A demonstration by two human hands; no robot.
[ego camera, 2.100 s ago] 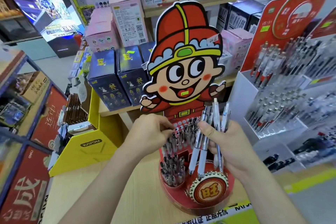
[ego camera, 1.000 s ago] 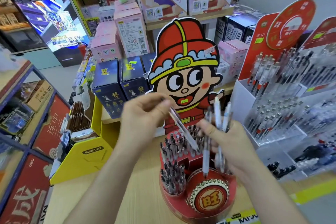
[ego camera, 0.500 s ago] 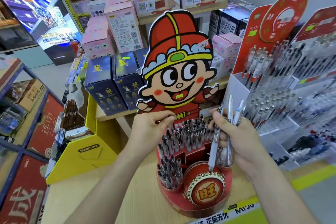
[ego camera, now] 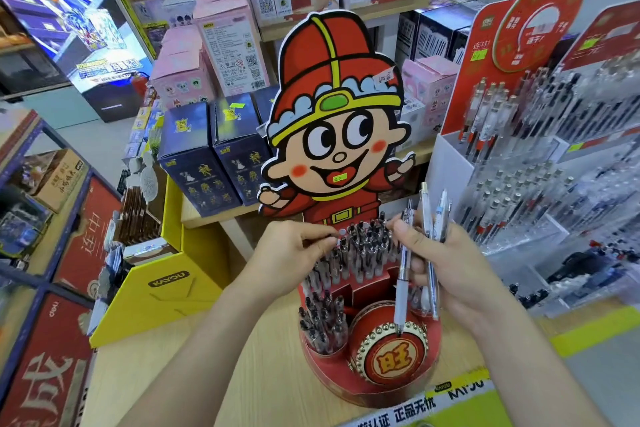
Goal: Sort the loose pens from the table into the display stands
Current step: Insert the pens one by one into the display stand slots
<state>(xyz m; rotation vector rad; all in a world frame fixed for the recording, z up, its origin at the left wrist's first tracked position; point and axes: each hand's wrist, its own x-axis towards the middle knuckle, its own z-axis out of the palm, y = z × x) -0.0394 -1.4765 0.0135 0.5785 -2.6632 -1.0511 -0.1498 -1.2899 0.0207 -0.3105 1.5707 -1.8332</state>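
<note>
While upright, pens point(ego camera: 401, 291) in right hand point(ego camera: 453, 270)

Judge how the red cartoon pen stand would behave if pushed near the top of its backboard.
Probably top-heavy: the cardboard backboard towers over the small round base, so a high push may tip it. It looks like light card, so a low push would likely slide it on the smooth table. Packed pens may steady it slightly.

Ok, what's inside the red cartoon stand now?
In the stand, upright pens fill the back tier and the front-left cup. Its right side is hidden behind the right grip and the held pens.
</note>
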